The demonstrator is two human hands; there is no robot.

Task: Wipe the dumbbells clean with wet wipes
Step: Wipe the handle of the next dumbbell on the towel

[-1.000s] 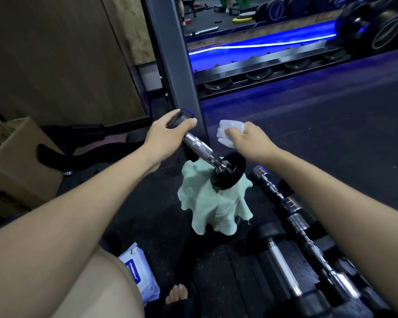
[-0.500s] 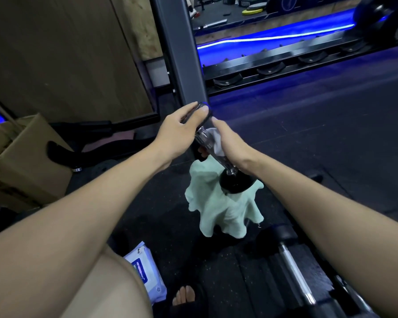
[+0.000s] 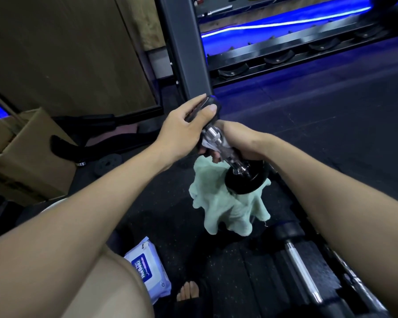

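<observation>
The dumbbell (image 3: 225,154) stands tilted in the middle of the view, its lower black plate (image 3: 246,180) resting on a pale green towel (image 3: 225,210) that is draped over something hidden on the dark floor (image 3: 331,138). The left hand (image 3: 184,131) grips the upper plate, fingers and thumb curled over its black edge. The right hand (image 3: 241,141) is wrapped around the chrome handle with a white wet wipe (image 3: 208,143) pressed between palm and metal (only a crumpled bit of the wipe shows at the near side of the handle, beside the fingertips).

A pack of wet wipes (image 3: 147,269), white with a blue label, lies on the floor near the person's left knee (image 3: 97,285), just left of a bare foot (image 3: 189,292). At lower right another dumbbell (image 3: 301,269) lies flat, its chrome bar running toward the bottom edge, partly covered by the right forearm. A cardboard box (image 3: 30,154) sits at the left, and a grey steel post (image 3: 184,47) rises behind the hands. Beyond it, a low black rack (image 3: 285,56) with empty cradles runs along a strip of blue light (image 3: 285,24).
</observation>
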